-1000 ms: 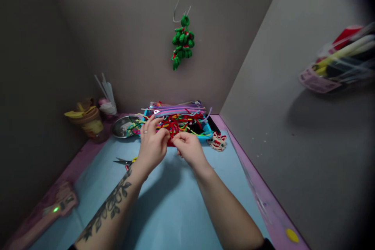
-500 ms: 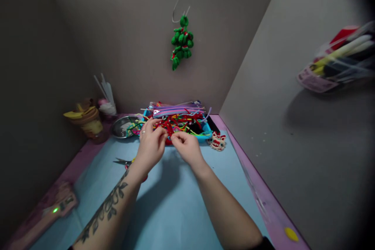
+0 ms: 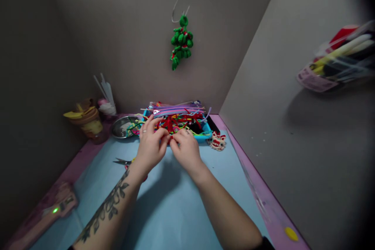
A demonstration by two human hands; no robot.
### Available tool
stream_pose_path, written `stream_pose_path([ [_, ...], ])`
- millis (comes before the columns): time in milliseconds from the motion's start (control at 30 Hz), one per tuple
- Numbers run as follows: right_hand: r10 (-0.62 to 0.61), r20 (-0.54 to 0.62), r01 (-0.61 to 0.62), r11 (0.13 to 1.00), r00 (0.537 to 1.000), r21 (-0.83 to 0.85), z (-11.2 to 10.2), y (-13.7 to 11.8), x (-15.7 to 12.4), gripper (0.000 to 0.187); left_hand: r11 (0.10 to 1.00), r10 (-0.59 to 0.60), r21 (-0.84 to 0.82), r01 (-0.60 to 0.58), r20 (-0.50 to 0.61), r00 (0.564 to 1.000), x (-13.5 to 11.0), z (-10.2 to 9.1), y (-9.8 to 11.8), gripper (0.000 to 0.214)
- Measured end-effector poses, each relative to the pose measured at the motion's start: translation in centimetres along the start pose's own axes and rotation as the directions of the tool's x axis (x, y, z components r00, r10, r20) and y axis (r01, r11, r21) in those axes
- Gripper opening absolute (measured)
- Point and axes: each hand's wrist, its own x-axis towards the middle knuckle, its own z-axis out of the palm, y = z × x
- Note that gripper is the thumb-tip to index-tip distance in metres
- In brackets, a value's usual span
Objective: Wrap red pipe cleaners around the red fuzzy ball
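My left hand [image 3: 150, 142] and my right hand [image 3: 186, 148] meet just in front of a blue tray [image 3: 203, 138]. Thumb and index finger of each are pinched on a red pipe-cleaner piece [image 3: 169, 125], whose fuzzy strands rise between the hands. Its lower part is largely covered by the fingertips. The other fingers of the left hand are lifted and spread, with a ring on one. Behind, many coloured pipe cleaners [image 3: 178, 110] fill the tray. Scissors [image 3: 121, 161] lie beside my left wrist, their handles partly hidden under it.
A metal bowl [image 3: 116, 129] sits left of the tray, near a yellow-brown cup [image 3: 92, 127]. A beige-and-red ornament [image 3: 217, 141] lies to the right. A pink glue gun [image 3: 60, 205] with a green light is at the left. A green ornament [image 3: 182, 41] hangs from a wire; a pouch [image 3: 319, 80] hangs on the right wall.
My right hand's fingers have curled in and shifted slightly, closer to the left fingertips. The left hand stays nearly in place, its thumb and index nearer the right hand.
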Motion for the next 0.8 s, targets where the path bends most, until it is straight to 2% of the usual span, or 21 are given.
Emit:
stream_pose_path([
  [67, -0.009, -0.012, 0.008, 1.0, 1.0, -0.025, 0.1, -0.1, -0.1, 0.022, 0.999, -0.022, -0.043, 0.02, -0.043, 0.999, 0.1, 0.0, -0.1, 0.009],
  [167, 0.119, 0.0, -0.116, 0.968, 0.993, 0.222, 0.2, 0.1, 0.1, 0.019, 0.992, -0.065, -0.116, 0.058, -0.064, 0.996, 0.2, 0.0, -0.3, 0.01],
  [300, 0.251, 0.162, -0.298, 0.774, 0.955, 0.558, 0.4, 0.7, 0.7, 0.012, 0.97, -0.07, -0.236, 0.067, -0.002, 0.998, 0.4, 0.1, -0.3, 0.012],
  [400, 0.279, 0.182, -0.329, 0.701, 0.943, 0.633, 0.3, 1.0, 0.9, 0.012, 0.939, -0.12, -0.33, 0.1, -0.04, 0.992, 0.5, -0.1, -0.5, 0.017],
  [500, 0.194, 0.188, -0.267, 0.788, 0.963, 0.555, -0.3, 1.0, 0.9, 0.011, 0.954, -0.074, -0.295, 0.061, -0.031, 0.997, 0.5, -0.4, -1.1, 0.022],
  [633, -0.021, 0.181, -0.042, 0.941, 0.983, 0.337, -1.1, 1.1, 0.8, 0.011, 0.978, 0.041, -0.209, -0.008, 0.153, 0.987, 0.4, -0.5, -1.9, 0.017],
  [700, -0.069, 0.143, 0.033, 0.969, 0.987, 0.244, -1.2, 1.3, 0.8, 0.013, 0.976, 0.059, -0.22, -0.012, 0.208, 0.976, 0.4, -0.4, -2.1, 0.018],
  [800, -0.101, 0.107, 0.085, 0.985, 0.989, 0.15, -1.0, 1.6, 0.8, 0.016, 0.974, 0.066, -0.225, -0.012, 0.234, 0.97, 0.5, -0.2, -2.1, 0.018],
])
